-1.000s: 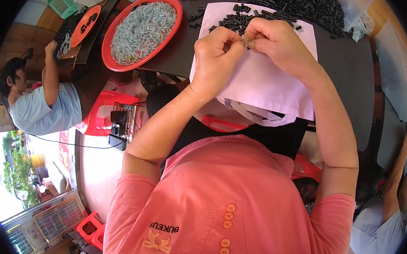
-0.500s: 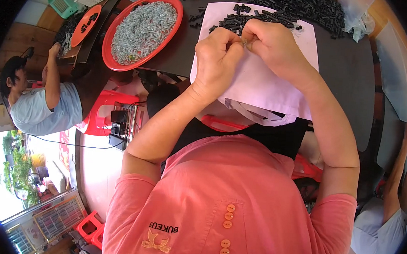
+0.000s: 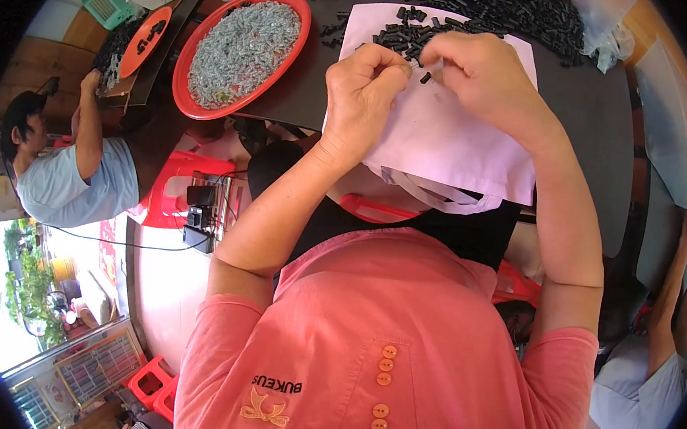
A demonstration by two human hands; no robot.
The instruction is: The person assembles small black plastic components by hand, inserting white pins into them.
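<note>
My left hand is above the pale pink cloth bag, thumb and forefinger pinched together on something too small to make out. To its right, my right hand has its forefinger and thumb apart, slightly blurred. A short black piece, like a small plastic tube, shows just below those fingertips; I cannot tell whether it touches them. Just beyond my hands, a loose heap of similar black pieces covers the far part of the bag.
A red round tray full of small clear pieces stands at the left. A larger black heap lies at the back of the dark table. A co-worker sits at far left beside an orange tray; another person is at far right.
My hands were together at the fingertips over a small thing; now they are a little apart, the right fingers opened. The black piece has come into sight below them.
</note>
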